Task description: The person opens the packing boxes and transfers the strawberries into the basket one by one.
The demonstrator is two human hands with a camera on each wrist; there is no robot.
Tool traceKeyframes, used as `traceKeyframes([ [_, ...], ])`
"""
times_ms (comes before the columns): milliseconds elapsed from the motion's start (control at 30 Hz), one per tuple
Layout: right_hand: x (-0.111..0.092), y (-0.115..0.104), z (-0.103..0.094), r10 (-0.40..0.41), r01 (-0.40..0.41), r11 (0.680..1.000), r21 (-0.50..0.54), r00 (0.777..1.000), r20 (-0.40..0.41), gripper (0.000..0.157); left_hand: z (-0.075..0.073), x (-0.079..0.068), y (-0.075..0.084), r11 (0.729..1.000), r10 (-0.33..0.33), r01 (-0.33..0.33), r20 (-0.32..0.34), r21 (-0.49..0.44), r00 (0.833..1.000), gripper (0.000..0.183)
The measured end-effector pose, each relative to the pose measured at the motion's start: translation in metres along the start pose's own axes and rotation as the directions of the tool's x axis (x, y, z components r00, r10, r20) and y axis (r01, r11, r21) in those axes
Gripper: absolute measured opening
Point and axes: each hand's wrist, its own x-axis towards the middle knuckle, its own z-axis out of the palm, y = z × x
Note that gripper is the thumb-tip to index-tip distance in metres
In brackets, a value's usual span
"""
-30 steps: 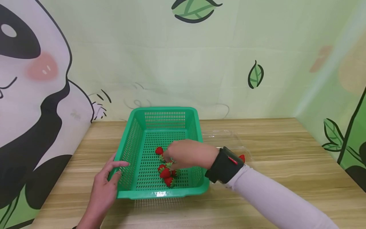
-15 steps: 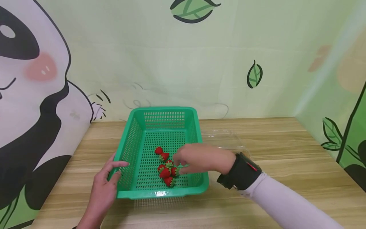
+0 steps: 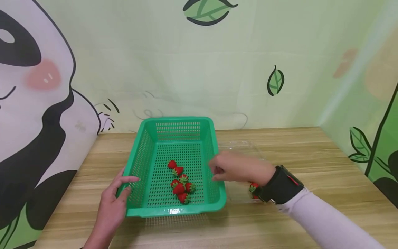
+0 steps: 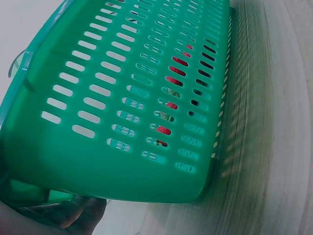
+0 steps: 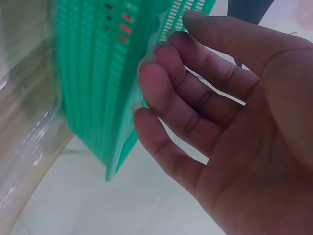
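Note:
A green slotted plastic basket (image 3: 175,211) stands on the table, with several red strawberries (image 3: 178,188) in a loose cluster on its floor. My left hand (image 3: 112,205) grips the basket's left rim near the front corner; in the left wrist view its fingers (image 4: 85,218) show below the rim. Over the basket's right rim is my right hand (image 3: 240,167), its fingers loosely bent and nothing between them, as the palm (image 5: 264,132) in the right wrist view confirms. Under that forearm a clear plastic box (image 3: 237,197) lies partly hidden, with strawberries (image 3: 253,188) showing by the wristband.
The wooden table (image 3: 304,155) runs back to a green backdrop (image 3: 149,62) printed with a panda and leaves. Shiny clear plastic (image 5: 34,147) lies right beside the basket. Another backdrop panel rises at the right.
My right hand has left the strawberries in the basket and moved right, out over the rim toward the clear box. My left hand has kept its hold on the rim.

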Motion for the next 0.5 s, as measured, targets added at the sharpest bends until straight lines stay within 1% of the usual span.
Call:
traceKeyframes([
  [200, -0.013, 0.009, -0.004, 0.064, -0.064, 0.998, -0.02, 0.998, -0.01, 0.016, 0.0, 0.001, 0.0, 1.0, 0.005, -0.005, -0.005, -0.002, 1.0, 0.031],
  [400, -0.023, 0.021, -0.001, 0.096, -0.098, 0.994, -0.047, 0.995, -0.035, 0.014, -0.001, 0.001, 0.0, 1.0, 0.003, -0.003, 0.007, -0.016, 1.0, 0.031],
  [500, -0.029, 0.029, 0.0, 0.128, -0.129, 0.99, -0.057, 0.992, -0.024, 0.014, -0.001, 0.001, -0.001, 1.0, -0.005, 0.006, 0.015, -0.023, 1.0, 0.031],
])
